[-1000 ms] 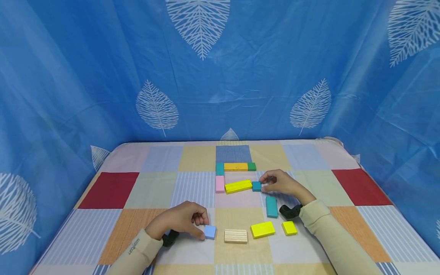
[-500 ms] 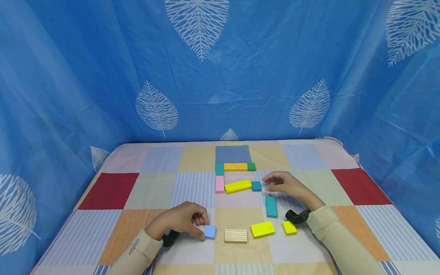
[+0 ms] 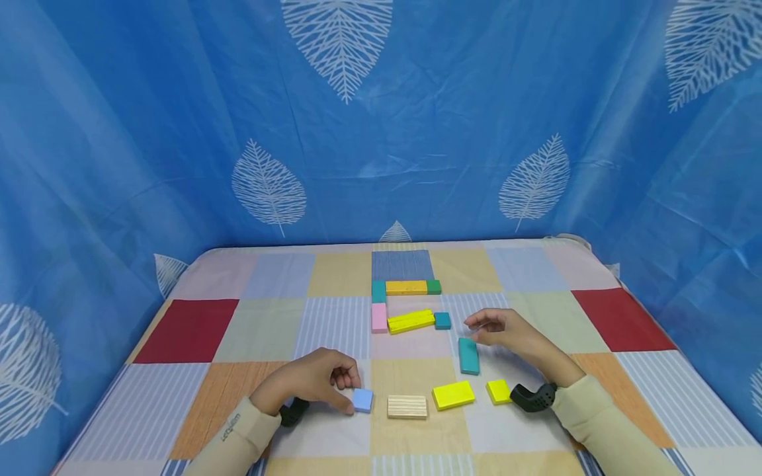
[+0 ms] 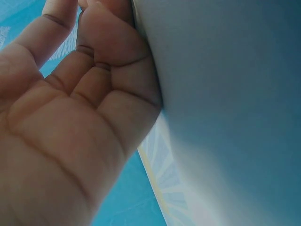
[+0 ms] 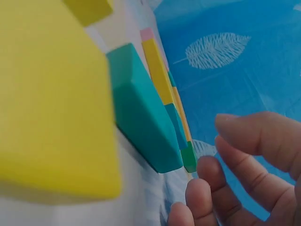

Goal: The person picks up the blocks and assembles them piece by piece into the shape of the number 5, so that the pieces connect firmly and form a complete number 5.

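Fingers of the right hand [image 3: 514, 334] are curved and apart with nothing between them, by the far end of the long teal block [image 3: 469, 357], which lies flat on the cloth-covered tabletop [image 3: 250, 330]. On the left hand [image 3: 315, 378], the thumb meets the side of the light blue block [image 3: 362, 400]; whether the fingers pinch it, I cannot tell.

The likeliest slip is at the right wrist: its black wristband [image 3: 534, 398] sits just beside the small yellow block [image 3: 498, 392], so a careless inward swing could shove that block. The right thumb, low by the long teal block, might push it askew. The slanted yellow block [image 3: 411, 322] lies between the pink block [image 3: 379, 318] and the small blue block [image 3: 442, 321], so a brush against the blue one could knock both out of line.

Counted, there are eleven blocks, if the slanted one with a line along its top is a single piece: three yellow, including a wide yellow block [image 3: 454, 396]; two teal, including a short teal block [image 3: 378, 292]; and one each of blue, light blue, pink, the orange block [image 3: 406, 288], the green block [image 3: 434, 287] and the bare wooden block [image 3: 407, 407].
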`<state>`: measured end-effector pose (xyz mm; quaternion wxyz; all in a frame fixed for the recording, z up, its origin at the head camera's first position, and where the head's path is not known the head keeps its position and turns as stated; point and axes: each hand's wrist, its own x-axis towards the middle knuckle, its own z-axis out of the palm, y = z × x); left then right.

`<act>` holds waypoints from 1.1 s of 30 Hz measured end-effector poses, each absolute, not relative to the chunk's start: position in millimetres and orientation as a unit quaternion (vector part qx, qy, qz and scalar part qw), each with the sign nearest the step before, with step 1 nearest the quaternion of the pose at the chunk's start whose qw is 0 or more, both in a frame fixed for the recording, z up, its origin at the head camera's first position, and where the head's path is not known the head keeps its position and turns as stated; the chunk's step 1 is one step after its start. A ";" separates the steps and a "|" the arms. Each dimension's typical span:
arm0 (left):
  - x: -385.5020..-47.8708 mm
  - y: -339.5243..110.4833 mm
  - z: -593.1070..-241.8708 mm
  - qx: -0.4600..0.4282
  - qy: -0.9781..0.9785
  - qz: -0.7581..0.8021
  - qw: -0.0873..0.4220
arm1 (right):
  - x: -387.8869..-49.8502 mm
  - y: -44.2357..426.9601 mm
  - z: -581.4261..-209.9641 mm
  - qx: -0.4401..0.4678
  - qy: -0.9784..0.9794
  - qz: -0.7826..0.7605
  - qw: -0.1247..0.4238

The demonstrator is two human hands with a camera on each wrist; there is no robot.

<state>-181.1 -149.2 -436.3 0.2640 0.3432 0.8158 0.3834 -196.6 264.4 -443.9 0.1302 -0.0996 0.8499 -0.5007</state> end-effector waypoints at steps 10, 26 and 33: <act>-180.8 -148.7 -435.7 0.340 0.815 0.388 0.265 | -176.3 265.8 -445.1 -0.104 0.853 -0.497 0.119; -179.5 -148.1 -436.6 0.334 0.817 0.388 0.265 | -161.1 263.5 -443.2 -0.109 0.895 -0.416 0.117; -179.8 -148.4 -437.0 0.332 0.818 0.388 0.265 | -160.3 260.4 -442.6 -0.115 0.901 -0.403 0.110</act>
